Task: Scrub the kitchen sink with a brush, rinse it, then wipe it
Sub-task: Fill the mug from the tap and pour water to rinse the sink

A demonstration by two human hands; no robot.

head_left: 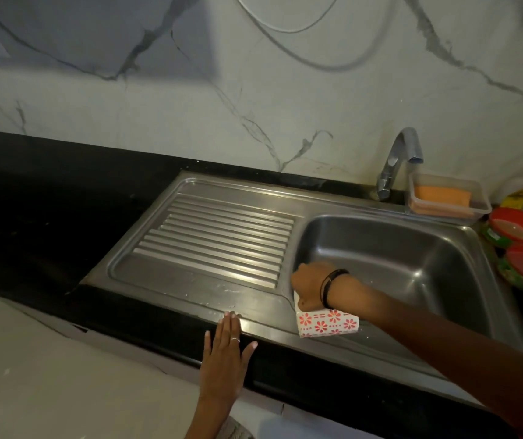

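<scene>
steel sink (443, 312), right hand (312, 285) pressing patterned cloth (328, 323), left hand (225, 353) flat on counter edge (158, 324)

White red-flowered cloth (328, 323) draped over the steel sink's (412, 248) front-left rim.

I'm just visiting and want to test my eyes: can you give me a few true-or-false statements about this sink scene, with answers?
1. The right hand holds a flowered cloth at the basin's left edge. True.
2. The left hand grips a brush. False: it lies flat on the counter edge, holding nothing.
3. Water runs from the tap. False: no stream shows.
4. An orange sponge sits in a clear tub beside the tap. True.
</scene>
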